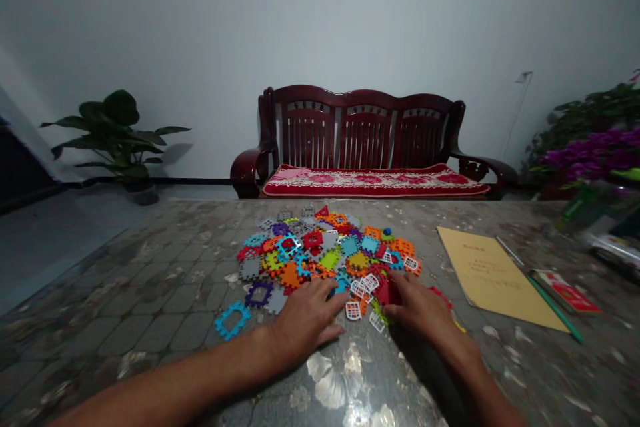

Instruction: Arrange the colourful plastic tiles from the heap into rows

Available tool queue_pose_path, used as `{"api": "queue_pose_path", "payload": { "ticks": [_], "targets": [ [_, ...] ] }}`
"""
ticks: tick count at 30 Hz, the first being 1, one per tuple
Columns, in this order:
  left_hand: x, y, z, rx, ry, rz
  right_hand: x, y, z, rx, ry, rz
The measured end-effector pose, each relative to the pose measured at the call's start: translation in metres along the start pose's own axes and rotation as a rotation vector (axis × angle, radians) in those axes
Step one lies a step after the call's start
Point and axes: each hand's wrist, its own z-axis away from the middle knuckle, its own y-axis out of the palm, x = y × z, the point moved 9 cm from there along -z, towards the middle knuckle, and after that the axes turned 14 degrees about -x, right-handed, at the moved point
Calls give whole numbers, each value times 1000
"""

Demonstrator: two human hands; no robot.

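A heap of colourful interlocking plastic building pieces (330, 259) lies on the table, in orange, red, blue, green, grey and purple. At its near edge rests my left hand (307, 315), its fingers apart and its thumb stretched out, close to some blue pieces. On the other side of the heap, my right hand (423, 303) has thumb and fingers around a red building piece (386, 291). Between the hands lie several white window-shaped pieces (353, 310). A purple square frame (259, 293) and a light blue frame (233, 320) sit left of my left hand.
The patterned table (165, 320) carries a tan paper booklet (495, 277), a green pencil (555, 310) and a small red-and-white box (565, 291) on the right. Purple flowers (595, 150) stand at far right. Beyond are a wooden bench (365, 123) and a potted plant (120, 133).
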Motion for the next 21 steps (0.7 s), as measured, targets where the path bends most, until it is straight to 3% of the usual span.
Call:
{"api": "queue_pose_path", "payload": {
  "ticks": [4,10,15,21],
  "targets": [
    [-7,25,-4,96,-136,-72,6,3,-6,61,34,29],
    [-10,35,-14,72,-168,-104,2,22,-31,136,59,-93],
    [-16,42,-13,48,-126,-125,-9,35,-42,183,136,-274],
    [-19,54,-13,12,-78,-109,-2,28,-44,154,89,-145]
  ]
}}
